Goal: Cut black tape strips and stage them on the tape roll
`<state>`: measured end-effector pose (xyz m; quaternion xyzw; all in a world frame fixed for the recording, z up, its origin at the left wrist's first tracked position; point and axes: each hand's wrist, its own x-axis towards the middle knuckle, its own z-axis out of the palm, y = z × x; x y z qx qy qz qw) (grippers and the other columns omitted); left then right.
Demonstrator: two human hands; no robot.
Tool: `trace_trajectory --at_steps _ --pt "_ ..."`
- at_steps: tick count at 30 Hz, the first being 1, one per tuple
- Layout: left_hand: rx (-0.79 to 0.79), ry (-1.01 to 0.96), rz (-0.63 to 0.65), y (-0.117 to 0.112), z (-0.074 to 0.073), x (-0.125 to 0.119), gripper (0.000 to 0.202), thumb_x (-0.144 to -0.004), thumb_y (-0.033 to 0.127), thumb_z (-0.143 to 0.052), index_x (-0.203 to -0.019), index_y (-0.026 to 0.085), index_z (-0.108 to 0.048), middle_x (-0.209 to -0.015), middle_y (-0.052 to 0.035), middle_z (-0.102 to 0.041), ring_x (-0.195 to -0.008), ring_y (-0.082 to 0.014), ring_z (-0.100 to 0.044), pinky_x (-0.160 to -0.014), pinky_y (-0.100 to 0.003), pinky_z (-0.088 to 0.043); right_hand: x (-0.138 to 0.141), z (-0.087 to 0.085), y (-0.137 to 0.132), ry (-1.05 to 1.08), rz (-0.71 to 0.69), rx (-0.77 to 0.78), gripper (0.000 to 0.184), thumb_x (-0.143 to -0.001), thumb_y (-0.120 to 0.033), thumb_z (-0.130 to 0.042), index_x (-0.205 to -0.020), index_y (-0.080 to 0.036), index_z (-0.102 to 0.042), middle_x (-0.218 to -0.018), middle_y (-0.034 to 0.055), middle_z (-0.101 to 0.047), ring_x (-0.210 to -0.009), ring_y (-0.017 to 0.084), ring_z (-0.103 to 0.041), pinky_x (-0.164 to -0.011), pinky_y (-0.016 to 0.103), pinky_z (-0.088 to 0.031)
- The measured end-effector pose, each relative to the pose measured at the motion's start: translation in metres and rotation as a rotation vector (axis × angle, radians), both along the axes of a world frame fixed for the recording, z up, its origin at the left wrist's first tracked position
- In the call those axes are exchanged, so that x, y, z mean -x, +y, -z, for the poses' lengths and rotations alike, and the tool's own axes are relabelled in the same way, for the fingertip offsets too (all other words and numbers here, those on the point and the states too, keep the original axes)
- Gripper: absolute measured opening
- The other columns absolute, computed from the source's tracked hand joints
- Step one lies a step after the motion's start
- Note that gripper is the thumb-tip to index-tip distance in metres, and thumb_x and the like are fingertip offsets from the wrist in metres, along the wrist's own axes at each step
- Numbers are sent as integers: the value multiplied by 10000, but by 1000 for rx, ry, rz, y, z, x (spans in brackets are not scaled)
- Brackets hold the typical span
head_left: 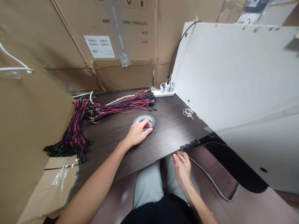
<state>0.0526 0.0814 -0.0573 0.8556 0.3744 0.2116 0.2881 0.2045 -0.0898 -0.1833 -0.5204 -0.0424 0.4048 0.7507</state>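
Tape roll [152, 120], left hand [139, 132] arched over it, grip's hold unclear, right hand [181, 165] pinched together at table edge [161, 157].

Dark table [168, 124]: tape [144, 116], wires [123, 105], power strip [160, 93], white string [188, 113].

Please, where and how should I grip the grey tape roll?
The grey tape roll is probably best pinched across its far rim from above, one finger inside the hole: it lies flat, and the left hand partly covers its near side.
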Motion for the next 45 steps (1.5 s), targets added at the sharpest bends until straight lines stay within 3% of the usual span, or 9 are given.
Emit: trace_trajectory --at_steps 7,10,15,18,20,26,34,39,45 --pt "7 -16 0 0 -1 -1 115 -806 296 -527 -798 183 -546 -854 -11 -638 -802 -154 -594 -768 -281 -450 -1 -2 0 -109 -149 90 520 -565 -495 -809 -795 -181 -465 -606 -22 -594 -482 112 -538 -429 207 -376" --pt "89 -129 -9 -2 -4 0 142 -794 315 -546 -782 176 -526 -803 -11 -624 -744 -148 -594 -738 -286 -461 -4 -10 -10 -434 -238 269 467 -701 -569 -683 -615 -179 -440 -438 -50 -435 -386 84 -387 -385 209 -276" --pt "393 -430 77 -13 -10 -1 294 -707 263 -657 -914 172 -470 -903 -45 -639 -829 -169 -641 -734 -290 -484 -1 -68 -14 -1242 -133 15 382 -825 -253 -610 -519 -173 -397 -467 -49 -359 -428 67 -342 -443 224 -299" --pt "549 -563 152 -20 -11 -5 389 -681 240 -695 -959 188 -427 -978 -56 -629 -865 -166 -642 -751 -297 -495 5 -106 11 -1369 -126 -224 57 -850 -148 -554 -833 -161 -607 -673 11 -554 -562 109 -503 -542 242 -430" --pt "572 -599 162 -23 -10 -8 415 -669 236 -715 -962 191 -425 -980 -46 -608 -865 -153 -628 -766 -294 -496 7 -117 34 -1387 -135 -233 229 -876 -168 -529 -1089 -157 -614 -905 83 -614 -688 139 -573 -605 266 -486" --pt "523 -630 144 -28 -8 -14 369 -681 212 -697 -942 179 -439 -951 -16 -531 -832 -101 -579 -777 -245 -493 11 -113 70 -1562 -61 -204 237 -901 -193 -518 -1084 -158 -665 -1000 126 -606 -891 204 -591 -755 337 -507" --pt "304 -443 116 -33 -6 -10 353 -719 210 -658 -1042 188 -517 -915 -23 -591 -797 -122 -593 -736 -245 -502 9 -122 70 -1470 -81 -268 134 -889 -123 -494 -806 -167 -590 -790 61 -587 -733 161 -557 -649 289 -477" --pt "158 -390 150 -41 -5 -13 353 -751 247 -627 -1098 183 -625 -776 -6 -605 -620 -89 -522 -601 -206 -448 6 -116 60 -1658 56 -459 152 -866 -41 -475 -868 -158 -572 -799 85 -587 -735 175 -538 -651 324 -477" --pt "-26 -386 165 -39 -1 -14 227 -792 212 -574 -987 170 -682 -830 -25 -677 -678 -103 -578 -642 -214 -462 9 -113 42 -1614 67 -427 197 -834 6 -531 -907 -173 -571 -799 64 -583 -731 165 -560 -655 325 -490"
